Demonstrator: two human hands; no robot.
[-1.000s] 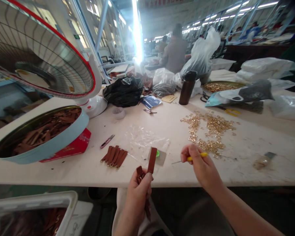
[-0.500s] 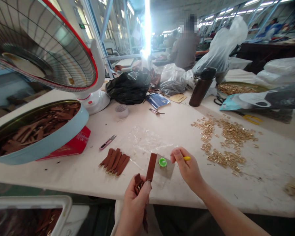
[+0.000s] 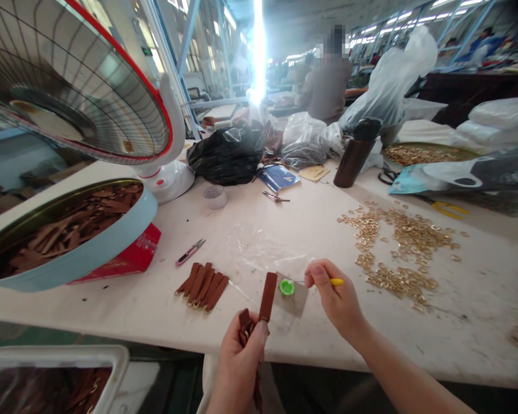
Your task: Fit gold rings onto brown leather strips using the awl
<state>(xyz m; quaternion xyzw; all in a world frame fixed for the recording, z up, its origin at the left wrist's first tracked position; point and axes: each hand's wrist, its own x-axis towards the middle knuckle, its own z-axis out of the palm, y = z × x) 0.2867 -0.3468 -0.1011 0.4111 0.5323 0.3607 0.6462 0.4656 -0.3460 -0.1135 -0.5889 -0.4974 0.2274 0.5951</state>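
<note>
My left hand (image 3: 244, 356) is closed around several brown leather straps, with one strap (image 3: 268, 296) standing up from between thumb and fingers. Metal rings glint among the straps in the palm. In my right hand (image 3: 334, 293) is a thin tool with a yellow handle (image 3: 337, 282); its slim tip points left toward a small green cup (image 3: 287, 287). That cup sits on a greyish square pad (image 3: 300, 299), just right of the upright strap. To the left lies a row of finished-looking brown straps (image 3: 202, 286) with rings at their lower ends.
Loose gold rings (image 3: 397, 247) lie scattered at right. Pink thread snips (image 3: 190, 252) rest at left, near a blue round tray (image 3: 142, 213) of leather strips and a fan (image 3: 164, 121). A dark bottle (image 3: 356, 155) and a black bag (image 3: 227, 154) stand farther back.
My right hand has shifted slightly right with the yellow-handled tool. The left hand keeps its hold on the straps; the whole view has shifted a little.
</note>
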